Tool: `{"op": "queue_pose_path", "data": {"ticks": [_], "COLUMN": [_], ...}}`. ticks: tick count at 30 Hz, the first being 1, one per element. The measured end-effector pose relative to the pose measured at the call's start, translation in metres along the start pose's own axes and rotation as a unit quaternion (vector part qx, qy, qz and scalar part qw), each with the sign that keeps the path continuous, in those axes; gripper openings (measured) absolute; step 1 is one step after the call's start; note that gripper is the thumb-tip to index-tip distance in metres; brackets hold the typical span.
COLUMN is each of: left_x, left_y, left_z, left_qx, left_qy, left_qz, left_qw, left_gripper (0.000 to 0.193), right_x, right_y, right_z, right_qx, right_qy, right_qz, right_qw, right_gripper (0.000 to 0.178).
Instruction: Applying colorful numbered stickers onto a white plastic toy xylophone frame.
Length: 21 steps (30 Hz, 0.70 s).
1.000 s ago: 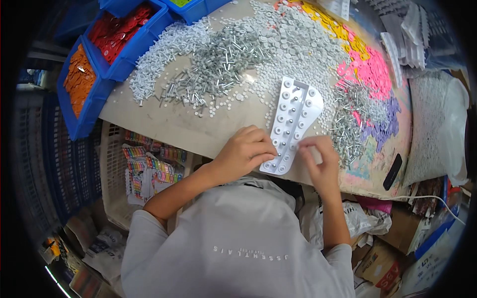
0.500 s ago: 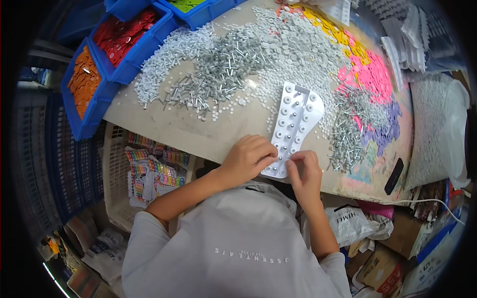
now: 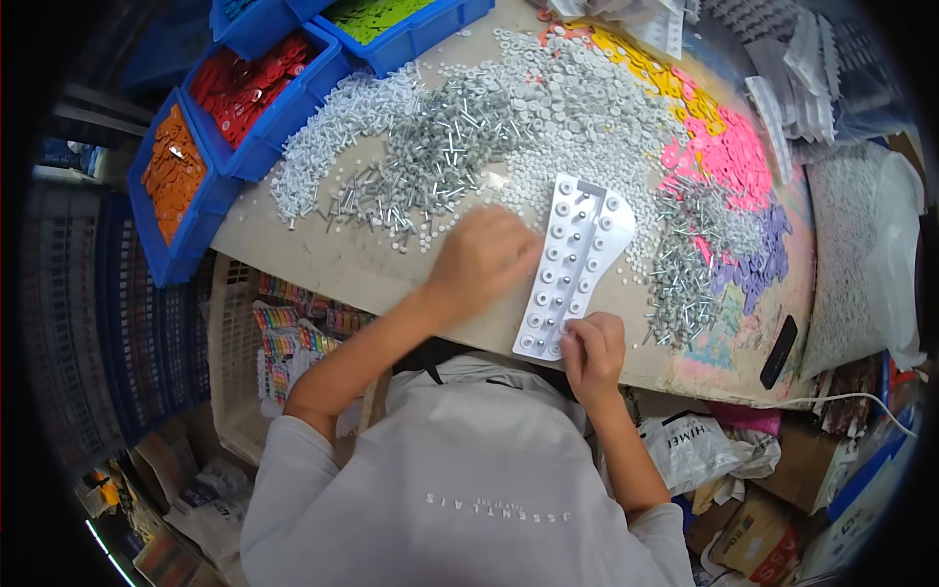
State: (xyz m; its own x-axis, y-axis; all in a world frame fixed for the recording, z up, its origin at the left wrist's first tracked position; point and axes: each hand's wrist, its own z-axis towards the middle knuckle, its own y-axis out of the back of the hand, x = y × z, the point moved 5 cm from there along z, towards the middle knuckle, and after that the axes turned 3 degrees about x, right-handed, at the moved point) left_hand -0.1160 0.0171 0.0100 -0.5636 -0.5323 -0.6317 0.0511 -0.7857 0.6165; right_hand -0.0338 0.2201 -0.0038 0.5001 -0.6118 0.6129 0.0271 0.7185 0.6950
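Observation:
A long white plastic tray [image 3: 599, 238], wider on its right side, lies tilted near the table's front edge. Two rows of white ring-shaped pieces sit along it, with metal pins in the groove between them. My right hand [image 3: 595, 354] is at its near right corner, thumb and fingertips pinched together; whatever they hold is too small to name. Off the tray's left side, my left hand [image 3: 484, 256] hovers over the table, its fingers smeared by motion. Beyond it spreads a pile of metal pins [image 3: 445, 147], and behind the tray lie many small white rings [image 3: 587, 108].
Blue bins hold orange [image 3: 174, 176], red [image 3: 249, 88] and green pieces [image 3: 377, 18] at the far left. Pink [image 3: 729, 161], yellow and purple pieces [image 3: 758, 256] lie at the right, beside more metal pins [image 3: 685, 293]. A black phone-like object [image 3: 779, 352] rests on the right edge.
My left hand has left the tray's near end and moved up and to the left. My right hand stays at the near right corner, slightly lower.

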Motion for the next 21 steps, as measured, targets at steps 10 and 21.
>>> {"op": "queue_pose_path", "data": {"ticks": [10, 21], "left_x": [0.09, 0.094], "left_y": [-0.028, -0.036], "left_z": [0.118, 0.123], "left_qx": [0.032, 0.029], "left_qy": [0.002, -0.015], "left_qz": [0.202, 0.217], "left_qw": [0.979, 0.976], "left_gripper": [0.005, 0.008], "right_x": [-0.007, -0.113], "right_y": [0.01, 0.072], "right_z": [-0.006, 0.149], "right_qx": [-0.071, -0.143], "right_qy": [-0.021, -0.056], "right_qz": [0.053, -0.2], "right_qw": [0.996, 0.968], "right_gripper": [0.004, 0.013]}}
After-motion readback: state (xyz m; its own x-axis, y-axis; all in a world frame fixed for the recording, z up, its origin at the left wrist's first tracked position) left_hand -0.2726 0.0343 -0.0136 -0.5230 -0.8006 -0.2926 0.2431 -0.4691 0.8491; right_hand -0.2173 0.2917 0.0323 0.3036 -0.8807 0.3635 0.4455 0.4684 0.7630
